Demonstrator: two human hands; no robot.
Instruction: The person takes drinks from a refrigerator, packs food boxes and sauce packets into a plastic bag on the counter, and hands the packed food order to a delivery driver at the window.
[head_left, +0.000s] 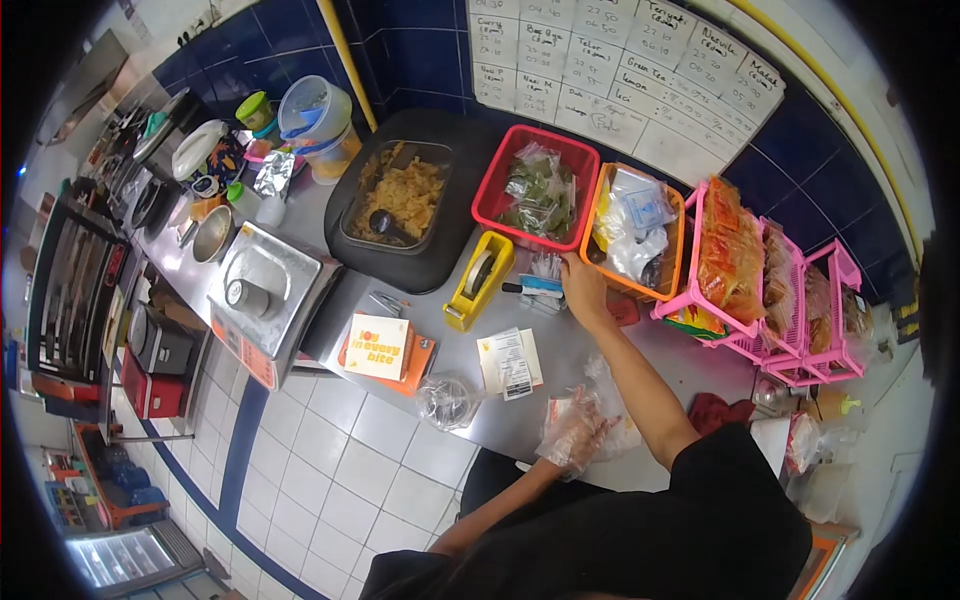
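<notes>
Left grip, head view: low by the body, this hand [583,432] is wrapped in clear plastic [603,378]. Fingers look partly curled, but with the crinkles I can't tell if it's pinching anything.
Clear plastic: covers the left grip and spills just past it, up and to the right. Too crumpled for a proper long axis. Maybe a glove, maybe a bag, guessing it keeps skin off stuff.
Right grip: bare, stretched out [581,280] to the corner gap between the red basket [520,236] and orange basket [630,283]. Fingertips are too small to read, so can't say wide or narrow.
Blue-and-white bundle: just left of the right grip [543,284], flat on the bench [685,370]. Lies roughly sideways, dark tip pointing left, away from that hand.
Baskets: beyond the right grip, by the wall, probably so packets stay sorted and in reach.
Tape dispenser: left of the right grip [470,300], long axis running away from the body, far end leaning right.
</notes>
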